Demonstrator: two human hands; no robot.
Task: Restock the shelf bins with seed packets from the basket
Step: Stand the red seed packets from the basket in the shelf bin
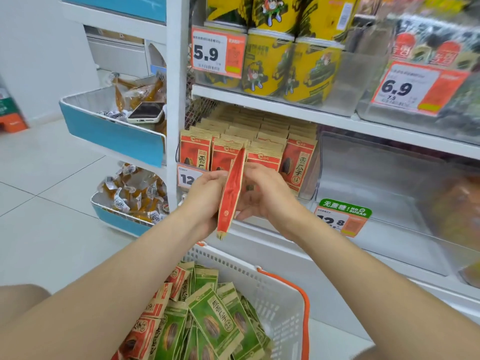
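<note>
One red seed packet [232,193], likely light, soft, crinkly, is pinched by its flat faces between left hand [207,196] and right hand [265,196].

A price tag [217,51] in front of the yellow cans [267,63] reads "5.9". Further right, a second tag [413,88] reads "6.9", with a smaller "7.9" under it. Lower down, a third tag [337,222] shows "12.8" beneath a green badge [344,207] printed "无蔗糖! NO SUGAR". A fourth tag [188,178] at the left shows only "12". The shelved red seed packets [298,165] carry "香瓜子". The green seed packets [218,315] in the basket [280,294] bear the same characters.
</note>
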